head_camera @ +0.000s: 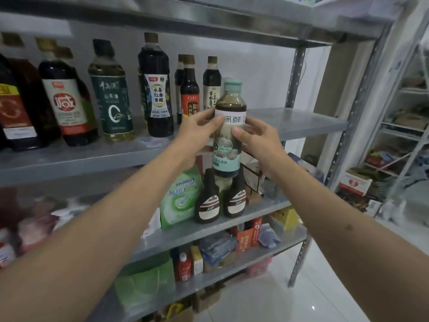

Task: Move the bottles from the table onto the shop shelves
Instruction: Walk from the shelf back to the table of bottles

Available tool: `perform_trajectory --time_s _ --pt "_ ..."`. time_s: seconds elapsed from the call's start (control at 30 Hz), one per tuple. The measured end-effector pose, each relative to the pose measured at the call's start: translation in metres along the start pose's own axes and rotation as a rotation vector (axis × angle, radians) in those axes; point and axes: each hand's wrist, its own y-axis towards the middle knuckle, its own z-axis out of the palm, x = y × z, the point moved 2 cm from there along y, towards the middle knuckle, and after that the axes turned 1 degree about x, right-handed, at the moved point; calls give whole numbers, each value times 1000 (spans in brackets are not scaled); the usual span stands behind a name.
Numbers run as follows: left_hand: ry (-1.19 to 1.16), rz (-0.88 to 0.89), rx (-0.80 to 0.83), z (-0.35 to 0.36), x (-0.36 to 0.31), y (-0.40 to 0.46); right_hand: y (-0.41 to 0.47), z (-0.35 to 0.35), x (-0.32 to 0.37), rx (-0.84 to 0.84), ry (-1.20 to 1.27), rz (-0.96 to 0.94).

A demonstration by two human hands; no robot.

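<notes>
A brown bottle with a pale green cap and a white and teal label [228, 156] is upright in the air in front of the grey metal shelf [308, 122]. My left hand [197, 131] grips its left side and my right hand [256, 139] grips its right side. The bottle's base hangs below the shelf's front edge, over the tier beneath. Several dark sauce and oil bottles [159, 89] stand in a row on that shelf, to the left of the held bottle.
The shelf's right end beside the metal upright [294, 73] is bare. On the tier below stand two small dark bottles [220, 198] and a green detergent pouch [181, 196]. Lower tiers hold boxes and packets. A second rack [399, 126] stands at the right over white floor tiles.
</notes>
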Motion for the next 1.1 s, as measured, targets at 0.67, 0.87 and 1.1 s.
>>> perform_trajectory --time_s 0.67,0.87,1.1 --pt "-3 -66 -85 23 0 184 228 -3 -39 137 68 -87" --pt "-23 -73 -104 24 10 205 261 7 -56 227 79 -83" --pt "27 -48 -132 27 18 214 279 14 -65 254 74 -60"
